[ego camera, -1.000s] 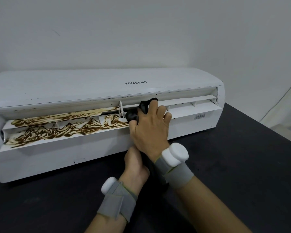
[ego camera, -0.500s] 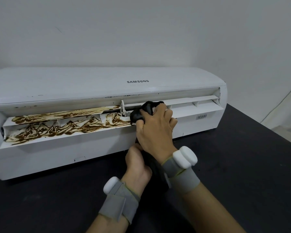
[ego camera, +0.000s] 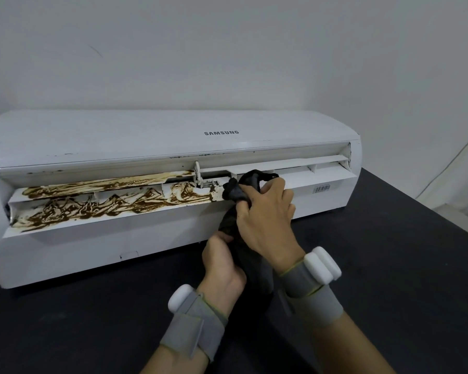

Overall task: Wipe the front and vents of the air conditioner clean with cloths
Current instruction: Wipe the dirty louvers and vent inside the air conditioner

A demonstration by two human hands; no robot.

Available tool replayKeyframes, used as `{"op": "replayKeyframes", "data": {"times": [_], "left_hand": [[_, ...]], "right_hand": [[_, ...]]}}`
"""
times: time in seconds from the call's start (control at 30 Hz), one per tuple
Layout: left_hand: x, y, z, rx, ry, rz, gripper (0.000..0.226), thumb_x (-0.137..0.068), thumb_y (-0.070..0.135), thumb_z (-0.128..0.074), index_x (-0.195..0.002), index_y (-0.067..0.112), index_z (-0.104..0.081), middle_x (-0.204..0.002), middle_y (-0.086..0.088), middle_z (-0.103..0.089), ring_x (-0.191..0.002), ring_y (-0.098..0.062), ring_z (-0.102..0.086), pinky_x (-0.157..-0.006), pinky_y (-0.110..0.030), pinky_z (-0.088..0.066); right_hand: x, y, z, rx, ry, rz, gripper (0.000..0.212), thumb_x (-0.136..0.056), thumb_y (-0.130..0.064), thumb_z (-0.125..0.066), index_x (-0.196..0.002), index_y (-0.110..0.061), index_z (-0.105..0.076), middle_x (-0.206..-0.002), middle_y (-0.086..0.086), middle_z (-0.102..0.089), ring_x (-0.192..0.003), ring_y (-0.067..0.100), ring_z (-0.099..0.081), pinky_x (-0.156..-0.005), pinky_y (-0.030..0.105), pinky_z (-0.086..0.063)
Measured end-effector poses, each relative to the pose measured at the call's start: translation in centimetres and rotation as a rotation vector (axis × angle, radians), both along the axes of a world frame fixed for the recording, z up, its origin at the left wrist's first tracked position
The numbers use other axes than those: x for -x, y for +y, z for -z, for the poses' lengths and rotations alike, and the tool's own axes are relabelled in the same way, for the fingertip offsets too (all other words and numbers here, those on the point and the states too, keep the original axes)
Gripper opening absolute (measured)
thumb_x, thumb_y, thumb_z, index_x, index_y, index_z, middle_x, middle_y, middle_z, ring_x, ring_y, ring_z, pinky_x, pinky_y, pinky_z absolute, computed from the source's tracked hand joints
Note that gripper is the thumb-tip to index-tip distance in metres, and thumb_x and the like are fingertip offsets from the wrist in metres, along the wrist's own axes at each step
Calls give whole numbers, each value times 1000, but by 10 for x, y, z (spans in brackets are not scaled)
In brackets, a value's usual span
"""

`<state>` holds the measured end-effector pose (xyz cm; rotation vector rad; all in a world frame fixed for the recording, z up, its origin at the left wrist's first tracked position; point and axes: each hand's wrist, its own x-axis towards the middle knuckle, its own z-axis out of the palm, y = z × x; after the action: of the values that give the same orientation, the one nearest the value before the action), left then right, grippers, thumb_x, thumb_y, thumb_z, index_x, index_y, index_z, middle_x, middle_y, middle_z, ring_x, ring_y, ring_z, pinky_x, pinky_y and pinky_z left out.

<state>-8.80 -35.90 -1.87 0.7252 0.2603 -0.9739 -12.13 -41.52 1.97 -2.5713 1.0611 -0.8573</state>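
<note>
A white air conditioner [ego camera: 146, 136] lies on a black table. Its open vent flap [ego camera: 106, 206] is smeared with brown grime on the left half; the right half of the vent [ego camera: 316, 174] looks white. My right hand [ego camera: 265, 214] grips a bunched black cloth [ego camera: 234, 191] at the vent's middle, just right of the grime. My left hand [ego camera: 219, 260] sits lower, in front of the unit, and holds the hanging tail of the same cloth. Both wrists carry grey straps with white sensors.
The black table [ego camera: 389, 265] extends to the right and front of the unit. A pale wall rises behind. A thin cable [ego camera: 454, 160] runs down at the far right, beyond the table's edge.
My right hand has drawn back a little from the vent with the cloth, and the cloth's tail now hangs down to my left hand. The grime looks the same.
</note>
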Motion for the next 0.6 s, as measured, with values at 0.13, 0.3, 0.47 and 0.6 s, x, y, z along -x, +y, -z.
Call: {"op": "replayKeyframes", "data": {"times": [0.13,0.3,0.47,0.6], "left_hand": [[0,1,-3,9,-2,-3,26,-85,5,-38,-83,5,-63,-63,-11,-67,-63,-27,-62,-58,-30,-49],[-2,2,-3,-1,-32,67,25,-87,11,-38,-86,7,-63,-64,-10,-67,-61,-25,-62,-54,-27,-48],[-5,0,5,15,-4,59,29,-89,13,-33,-79,9,-59,-60,-11,-66,-61,-25,-61,-52,-23,-49],[-5,-3,15,84,-29,-11,31,-98,12,-25,-88,10,-54,-76,-10,-62,-69,-20,-62,-48,-18,-49]], "right_hand": [[-3,-2,3,-2,-216,-18,27,-88,-9,-52,-111,-15,-66,-111,11,-44,-97,27,-39,-87,32,-35],[-9,-4,7,72,-321,60,27,-87,-2,-56,-112,-2,-63,-103,15,-60,-95,32,-50,-82,34,-41],[-14,16,16,228,-274,-52,32,-72,9,-56,-100,-2,-67,-93,12,-67,-81,33,-52,-67,46,-48],[-17,27,20,232,-287,-177,40,-71,8,-56,-106,-7,-69,-104,4,-68,-82,27,-50,-65,41,-48]]}}
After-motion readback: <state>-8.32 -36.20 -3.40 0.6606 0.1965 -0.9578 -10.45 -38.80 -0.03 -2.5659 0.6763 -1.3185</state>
